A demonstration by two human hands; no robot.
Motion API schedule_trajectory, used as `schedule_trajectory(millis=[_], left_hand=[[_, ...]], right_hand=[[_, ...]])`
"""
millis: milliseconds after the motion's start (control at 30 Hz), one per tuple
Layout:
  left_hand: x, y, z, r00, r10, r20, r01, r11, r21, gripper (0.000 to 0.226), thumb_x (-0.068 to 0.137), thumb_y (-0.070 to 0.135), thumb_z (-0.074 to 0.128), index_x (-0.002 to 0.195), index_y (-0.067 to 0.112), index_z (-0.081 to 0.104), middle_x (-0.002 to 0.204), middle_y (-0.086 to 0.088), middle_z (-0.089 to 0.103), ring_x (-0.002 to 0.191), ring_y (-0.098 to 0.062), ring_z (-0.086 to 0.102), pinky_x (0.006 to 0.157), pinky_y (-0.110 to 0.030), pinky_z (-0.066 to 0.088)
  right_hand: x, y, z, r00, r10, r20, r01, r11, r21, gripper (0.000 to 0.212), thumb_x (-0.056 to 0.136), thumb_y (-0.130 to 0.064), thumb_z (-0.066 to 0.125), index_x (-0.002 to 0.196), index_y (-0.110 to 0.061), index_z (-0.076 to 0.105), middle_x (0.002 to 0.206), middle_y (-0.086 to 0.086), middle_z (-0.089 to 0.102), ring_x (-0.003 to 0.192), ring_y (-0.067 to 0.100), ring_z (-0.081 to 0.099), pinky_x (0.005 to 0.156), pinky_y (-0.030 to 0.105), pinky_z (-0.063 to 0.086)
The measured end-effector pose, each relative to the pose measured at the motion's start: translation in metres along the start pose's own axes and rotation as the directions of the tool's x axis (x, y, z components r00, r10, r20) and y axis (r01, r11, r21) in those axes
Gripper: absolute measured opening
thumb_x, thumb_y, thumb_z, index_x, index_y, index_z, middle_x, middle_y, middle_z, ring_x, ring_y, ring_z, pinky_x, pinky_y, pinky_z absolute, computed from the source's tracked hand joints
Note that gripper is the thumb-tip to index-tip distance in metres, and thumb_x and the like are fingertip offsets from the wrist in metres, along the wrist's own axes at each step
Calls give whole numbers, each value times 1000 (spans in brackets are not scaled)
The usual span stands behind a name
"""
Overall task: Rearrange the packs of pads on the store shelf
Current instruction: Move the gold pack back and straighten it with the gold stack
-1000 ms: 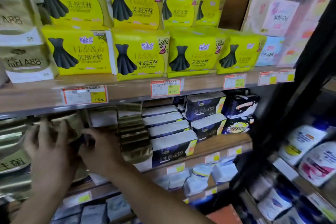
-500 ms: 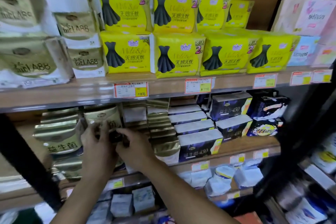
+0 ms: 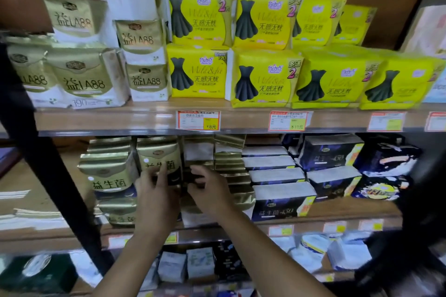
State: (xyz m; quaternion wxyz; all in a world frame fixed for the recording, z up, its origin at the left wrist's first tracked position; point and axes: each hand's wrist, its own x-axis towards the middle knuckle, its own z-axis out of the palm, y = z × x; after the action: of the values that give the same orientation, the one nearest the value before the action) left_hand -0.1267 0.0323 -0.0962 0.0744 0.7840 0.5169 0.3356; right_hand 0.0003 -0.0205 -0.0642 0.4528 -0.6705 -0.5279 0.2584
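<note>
On the middle shelf (image 3: pixel 337 214) stand gold packs of pads. My left hand (image 3: pixel 156 198) lies with spread fingers against the front of an upright gold-and-dark pack (image 3: pixel 159 159). My right hand (image 3: pixel 210 190) is beside it, fingers curled around the dark lower edge of the same pack. A second gold pack (image 3: pixel 108 171) stands to the left, and a row of gold packs (image 3: pixel 231 166) seen edge-on sits to the right. Whatever lies behind my hands is hidden.
Dark blue packs with white tops (image 3: pixel 282 198) fill the right of the middle shelf. Yellow packs (image 3: pixel 263 77) and gold-and-white packs (image 3: pixel 82 77) crowd the upper shelf. A black upright post (image 3: pixel 55 176) crosses on the left. Small white packs (image 3: pixel 200 265) sit on the lower shelf.
The view has swung left, so the shelves have slid right in the picture. Both hands stay together on the same gold pack and have risen slightly against it.
</note>
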Motion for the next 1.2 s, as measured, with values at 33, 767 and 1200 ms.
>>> schedule_trajectory(millis=[33, 767, 1200], left_hand=[[-1, 0, 0, 1000, -12, 6, 12, 1000, -7, 73, 71, -6, 67, 140, 0, 45, 126, -27, 45, 113, -50, 43, 90, -54, 48], [2, -1, -1, 998, -60, 18, 60, 998, 1, 69, 76, -3, 64, 141, 4, 43, 137, -21, 38, 127, -41, 40, 101, -45, 46], [-7, -10, -11, 998, -54, -25, 52, 997, -63, 61, 80, -1, 60, 140, 1, 46, 128, -20, 45, 121, -36, 49, 99, -41, 49]], right_hand=[[2, 1, 1, 1000, 1, 12, -1, 1000, -6, 48, 91, -14, 59, 138, -20, 50, 138, 0, 57, 118, 14, 57, 92, 22, 45], [12, -9, 23, 989, -36, 142, 43, 998, -41, 52, 88, -8, 52, 138, -19, 50, 143, 2, 53, 127, 14, 51, 94, 13, 32], [3, -11, 28, 996, -34, 87, 47, 987, -156, 52, 89, -20, 55, 139, -24, 46, 144, -2, 50, 131, 16, 46, 95, 19, 34]])
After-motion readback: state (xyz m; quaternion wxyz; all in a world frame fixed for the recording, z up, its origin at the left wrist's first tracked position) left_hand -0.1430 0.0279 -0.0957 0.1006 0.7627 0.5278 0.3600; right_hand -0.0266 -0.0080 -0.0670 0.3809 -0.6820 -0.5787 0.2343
